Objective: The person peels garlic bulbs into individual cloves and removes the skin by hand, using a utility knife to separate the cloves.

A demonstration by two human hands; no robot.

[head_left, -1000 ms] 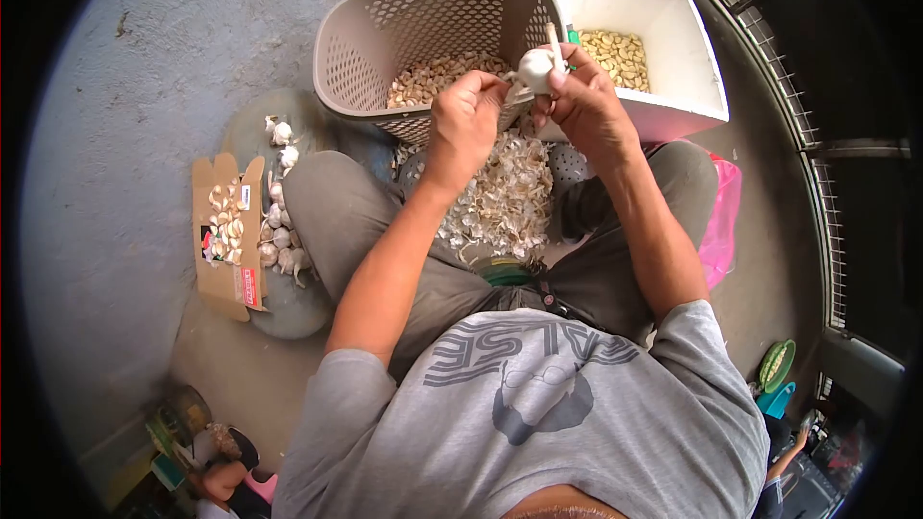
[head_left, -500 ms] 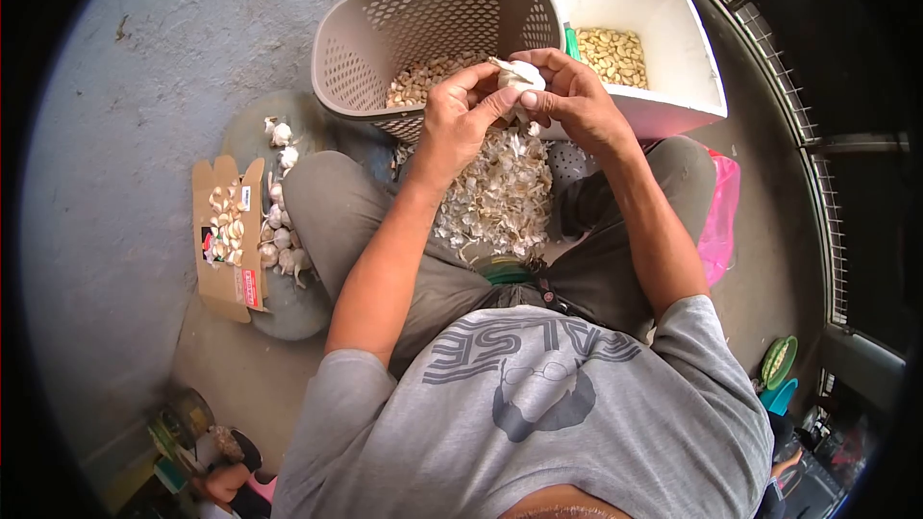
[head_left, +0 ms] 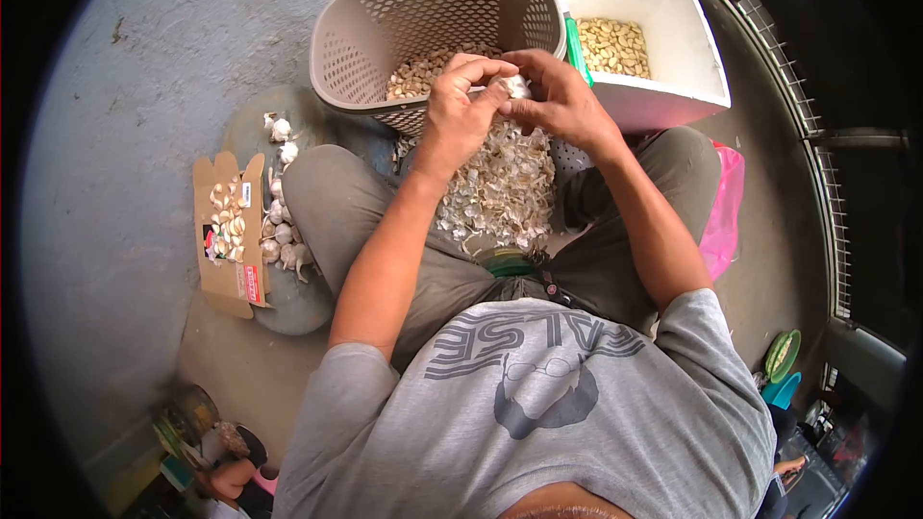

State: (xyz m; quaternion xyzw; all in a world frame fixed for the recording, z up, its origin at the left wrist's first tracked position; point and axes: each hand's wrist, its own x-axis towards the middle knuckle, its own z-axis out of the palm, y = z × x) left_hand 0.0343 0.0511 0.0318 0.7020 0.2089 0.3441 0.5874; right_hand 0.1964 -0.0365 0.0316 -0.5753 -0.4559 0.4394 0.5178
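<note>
Gripping a garlic bulb w/ both hands, right over the near rim of the beige basket. My left hand is curled round its left side, fingers bent over the top; my right hand pinches it from the other side, thumb & fingertips closed on it. Bulb mostly hidden btwn my fingers, only a pale bit shows.

Taking the basket as ref: inside it, a layer of loose cloves on the bottom. Just right of it & touching its wall, a white foam box w/ peeled cloves inside; a green strip sticks up btwn basket & box. Directly below the basket, btwn my knees, a heap of dry garlic skins spread in front of me, under my hands. Left of & below the basket, on the floor, a grey round tray w/ whole bulbs in a line, and a torn cardboard box lying on its edge w/ more cloves in it. Far right of the basket, past my right knee, a pink plastic bag. Well below the basket at the pic's lower left corner, another person's hand, too small to say what it's doing
</note>
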